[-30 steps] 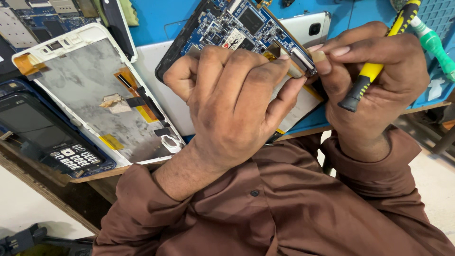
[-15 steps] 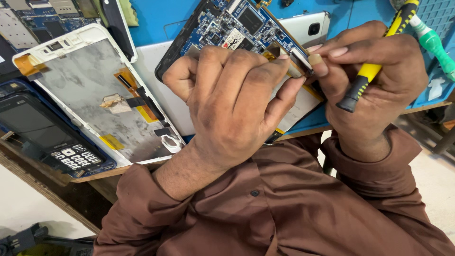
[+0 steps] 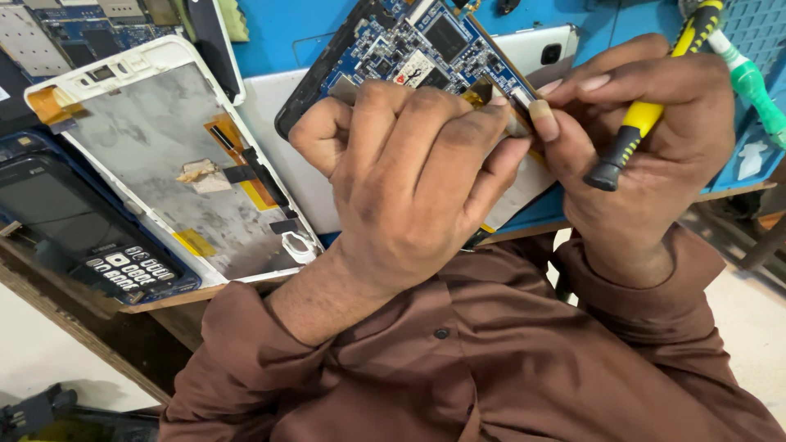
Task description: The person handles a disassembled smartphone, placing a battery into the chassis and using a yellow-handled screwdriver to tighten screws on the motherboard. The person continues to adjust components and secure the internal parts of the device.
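An opened tablet with a blue circuit board (image 3: 417, 45) lies tilted on the blue bench mat. My left hand (image 3: 409, 172) covers its near part and grips it, fingers curled over the edge. My right hand (image 3: 655, 147) holds a yellow and black screwdriver (image 3: 647, 115) in the palm, while its thumb and forefinger pinch at a small silver and amber connector on the board's right edge, touching my left fingertips. The part of the tablet under my left hand is hidden.
A white tablet frame (image 3: 155, 155) with amber flex cables lies at the left. A dark keypad phone (image 3: 82, 237) sits by the bench's front edge. A white phone back (image 3: 548, 49) and a green tool (image 3: 749, 82) lie at the right.
Hardly anything has moved. My right thumb and forefinger have shifted slightly at the board's edge; both hands keep their hold.
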